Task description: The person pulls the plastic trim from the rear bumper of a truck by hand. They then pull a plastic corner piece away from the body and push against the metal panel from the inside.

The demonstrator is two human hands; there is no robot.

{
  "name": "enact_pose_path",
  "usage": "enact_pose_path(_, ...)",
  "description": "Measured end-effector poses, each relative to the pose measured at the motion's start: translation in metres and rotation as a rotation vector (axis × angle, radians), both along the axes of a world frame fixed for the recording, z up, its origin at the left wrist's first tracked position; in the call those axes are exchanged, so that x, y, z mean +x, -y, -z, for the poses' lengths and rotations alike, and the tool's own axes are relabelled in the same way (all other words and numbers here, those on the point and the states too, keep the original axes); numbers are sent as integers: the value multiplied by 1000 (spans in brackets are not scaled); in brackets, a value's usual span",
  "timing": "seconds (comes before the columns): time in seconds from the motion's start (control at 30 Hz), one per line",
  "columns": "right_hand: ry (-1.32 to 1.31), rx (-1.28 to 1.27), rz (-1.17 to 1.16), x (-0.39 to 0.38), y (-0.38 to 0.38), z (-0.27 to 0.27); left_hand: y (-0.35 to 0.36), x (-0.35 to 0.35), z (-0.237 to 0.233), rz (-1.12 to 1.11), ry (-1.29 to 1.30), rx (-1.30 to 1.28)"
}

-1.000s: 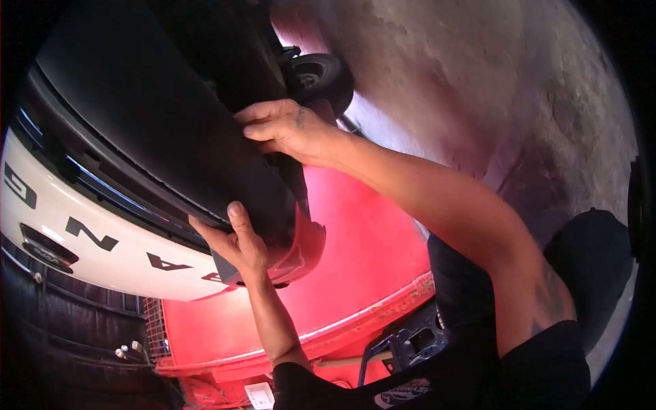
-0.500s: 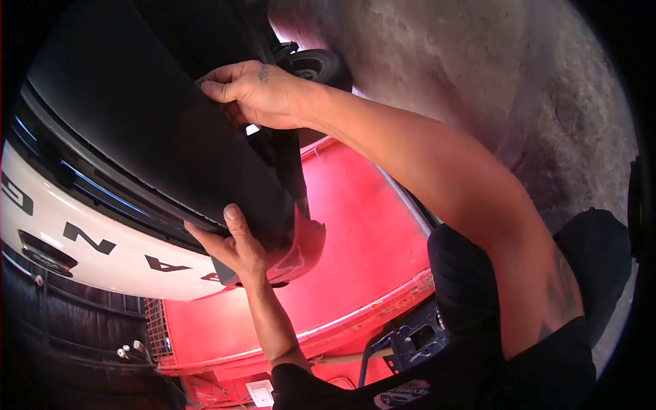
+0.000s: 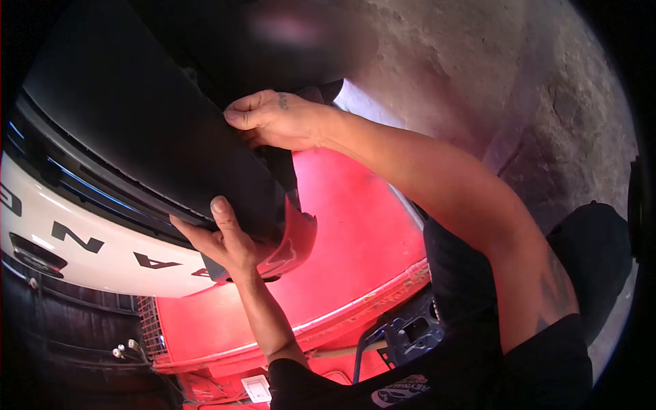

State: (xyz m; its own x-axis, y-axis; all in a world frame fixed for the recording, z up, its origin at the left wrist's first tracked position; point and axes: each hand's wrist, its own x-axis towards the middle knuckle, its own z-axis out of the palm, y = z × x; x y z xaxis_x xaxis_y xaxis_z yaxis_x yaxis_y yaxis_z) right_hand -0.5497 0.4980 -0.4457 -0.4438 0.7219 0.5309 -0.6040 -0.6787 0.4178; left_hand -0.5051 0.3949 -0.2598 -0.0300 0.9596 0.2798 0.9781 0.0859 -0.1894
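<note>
A large black bumper (image 3: 157, 116) runs diagonally across the left of the head view, against a white vehicle panel (image 3: 123, 263) with dark raised letters. My left hand (image 3: 231, 242) grips the bumper near its end, with the thumb on the dark face and the other fingers toward the panel side. Across the bumper, my right hand (image 3: 277, 121) pinches its opposite edge between thumb and curled fingers. Those fingertips are partly hidden, so anything small between them cannot be made out. The bumper's rounded end looks glossy and red.
Beyond the bumper's end stands a broad red surface (image 3: 355, 212). Rough concrete floor (image 3: 437, 75) lies at the upper right. A blue frame-like part (image 3: 413, 331) is near my torso. A wire mesh (image 3: 152, 324) and a white box (image 3: 257, 388) show at the lower left.
My right hand has shifted right and down along the bumper edge. My left hand keeps its grip. The view has moved slightly, and the wheel seen earlier beyond the bumper no longer shows clearly.
</note>
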Motion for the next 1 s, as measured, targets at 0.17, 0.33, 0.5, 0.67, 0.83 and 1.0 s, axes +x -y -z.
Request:
enact_pose_path(0.17, 81, -36, -4, 7, 3, -1, 0, 1, 1, 4, -1, -6)
enact_pose_path(0.33, 228, 81, 174, 18, 26, 10, -3, 6, 5, 10, 7, -9)
enact_pose_path(0.5, 320, 150, 338, 13, 42, 10, 0, 7, 8, 6, 15, 25)
enact_pose_path(0.67, 365, 42, 469, 33, 41, 10, -2, 3, 5, 25, 2, 6)
enact_pose_path(0.83, 545, 163, 484, 43, 45, -3, -1, 5, 3, 1, 0, 3)
enact_pose_path(1.0, 789, 432, 499, 67, 41, 3, 0, 5, 5, 27, 7, 6)
